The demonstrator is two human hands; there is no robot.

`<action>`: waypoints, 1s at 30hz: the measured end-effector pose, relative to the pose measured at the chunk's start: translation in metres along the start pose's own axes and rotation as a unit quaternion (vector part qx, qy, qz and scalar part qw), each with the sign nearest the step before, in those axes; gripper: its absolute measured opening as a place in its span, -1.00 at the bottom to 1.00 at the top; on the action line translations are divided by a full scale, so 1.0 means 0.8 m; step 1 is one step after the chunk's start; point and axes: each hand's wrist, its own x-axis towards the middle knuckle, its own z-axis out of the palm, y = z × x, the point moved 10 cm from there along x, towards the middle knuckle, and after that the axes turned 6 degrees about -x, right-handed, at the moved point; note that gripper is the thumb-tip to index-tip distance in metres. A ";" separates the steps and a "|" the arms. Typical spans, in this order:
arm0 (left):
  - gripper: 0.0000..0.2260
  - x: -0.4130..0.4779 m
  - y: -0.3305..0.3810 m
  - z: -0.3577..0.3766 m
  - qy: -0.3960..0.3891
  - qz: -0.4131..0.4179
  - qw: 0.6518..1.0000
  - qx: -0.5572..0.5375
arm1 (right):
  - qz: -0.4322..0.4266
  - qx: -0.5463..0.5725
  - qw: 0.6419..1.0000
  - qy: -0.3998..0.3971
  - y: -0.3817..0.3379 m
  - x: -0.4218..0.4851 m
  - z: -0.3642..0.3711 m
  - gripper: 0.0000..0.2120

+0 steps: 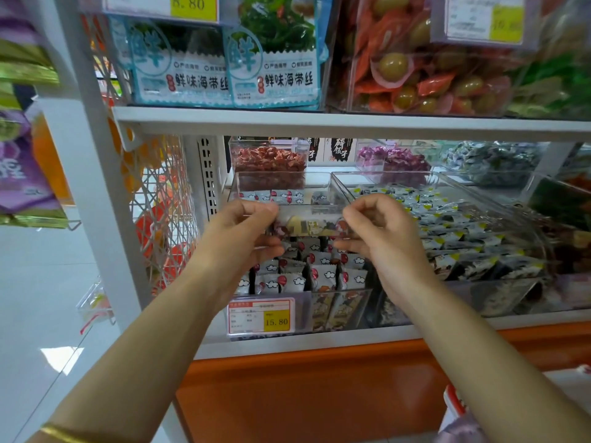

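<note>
A small white printed snack packet [311,226] is held crosswise, long axis left to right, each end clamped in a grip by the left hand [248,231] and right hand [380,233], both equally near, above the clear plastic bin [351,294].

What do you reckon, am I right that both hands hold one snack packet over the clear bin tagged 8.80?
No. In the head view, the left hand and right hand hold one snack packet over the clear bin, but its price tag reads 15.80.
</note>
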 end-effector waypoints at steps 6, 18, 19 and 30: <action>-0.81 -0.001 0.013 0.002 -0.004 0.064 0.986 0.152 | -0.027 -0.054 0.998 0.006 -0.007 -0.002 0.004 -0.93; -0.80 -0.008 0.014 0.023 -0.104 0.054 0.972 0.205 | -0.048 -0.160 0.985 0.045 -0.006 0.005 -0.009 -0.86; -0.82 -0.007 0.013 0.023 -0.102 0.052 0.974 0.197 | -0.047 -0.149 0.987 0.037 -0.006 0.006 -0.009 -0.88; -0.98 -0.002 0.016 0.013 -0.078 0.058 0.981 0.165 | -0.076 -0.102 0.992 -0.021 -0.013 0.002 0.006 -0.95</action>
